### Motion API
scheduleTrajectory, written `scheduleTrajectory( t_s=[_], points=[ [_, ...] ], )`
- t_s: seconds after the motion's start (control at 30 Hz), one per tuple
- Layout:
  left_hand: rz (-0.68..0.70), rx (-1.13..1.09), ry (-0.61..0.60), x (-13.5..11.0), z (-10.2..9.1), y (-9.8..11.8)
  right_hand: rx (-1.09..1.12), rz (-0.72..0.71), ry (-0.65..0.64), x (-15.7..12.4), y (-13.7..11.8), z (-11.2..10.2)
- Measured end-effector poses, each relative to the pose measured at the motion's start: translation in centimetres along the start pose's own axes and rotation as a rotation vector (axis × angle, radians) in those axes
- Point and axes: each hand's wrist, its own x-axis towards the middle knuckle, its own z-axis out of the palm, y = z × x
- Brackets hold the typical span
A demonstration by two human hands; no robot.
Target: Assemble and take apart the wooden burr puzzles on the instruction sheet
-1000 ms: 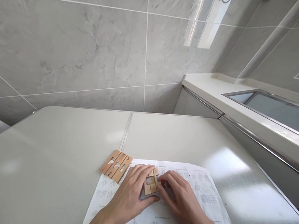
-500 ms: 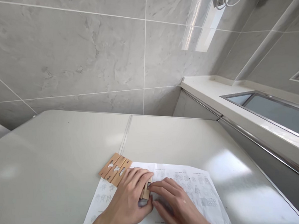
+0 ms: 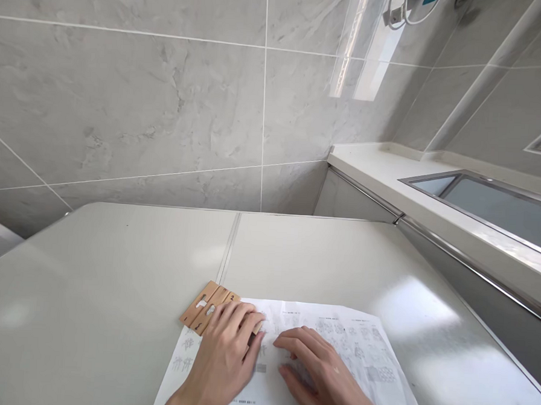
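Observation:
My left hand lies flat with its fingers together over the right end of a row of flat wooden slats, which bear cut-out slots and printed numbers. A sliver of wood shows under its fingertips. My right hand rests open beside it, fingers spread on a printed paper sheet with small diagrams. Both hands press down on the sheet, which lies on a pale grey table.
A seam runs down the table's middle. Grey tiled wall stands behind. To the right is a white counter with a steel sink. A plug and cable hang at the top right.
The small wooden block held between both hands has slid left under my left hand, up against the slats. My right hand has let go and flattened on the paper.

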Motion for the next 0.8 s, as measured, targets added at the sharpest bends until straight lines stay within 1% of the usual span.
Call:
scheduleTrajectory(
  t_s=[0.13, 0.27, 0.33, 0.4, 0.5, 0.53, 0.67, 0.8],
  points=[
    [-0.010, 0.022, 0.013, 0.1, -0.3, -0.5, -0.021, 0.000, 0.027, 0.0, 0.1, 0.2],
    [0.043, -0.006, 0.046, 0.3, -0.8, 0.0, -0.030, -0.012, 0.057, 0.2, 0.1, 0.2],
    [0.104, -0.056, 0.066, 0.3, -0.8, 0.7, -0.019, -0.016, 0.069, 0.3, 0.1, 0.2],
    [0.204, -0.118, 0.077, 0.1, -0.5, 1.5, 0.009, -0.016, 0.068, 0.4, 0.1, 0.3],
    [0.394, -0.175, 0.065, -0.8, 0.7, 2.5, 0.019, -0.019, 0.079, 0.3, 0.5, 0.7],
    [0.422, -0.180, 0.064, -1.1, 1.2, 2.6, 0.007, -0.018, 0.088, 0.2, 0.6, 0.8],
    [0.383, -0.222, -0.008, -2.1, 2.8, 2.9, -0.031, -0.011, 0.114, 0.0, 0.9, 1.1],
    [0.371, -0.244, -0.061, -2.2, 3.0, 2.8, -0.027, -0.016, 0.116, 0.1, 0.9, 1.1]
  ],
)
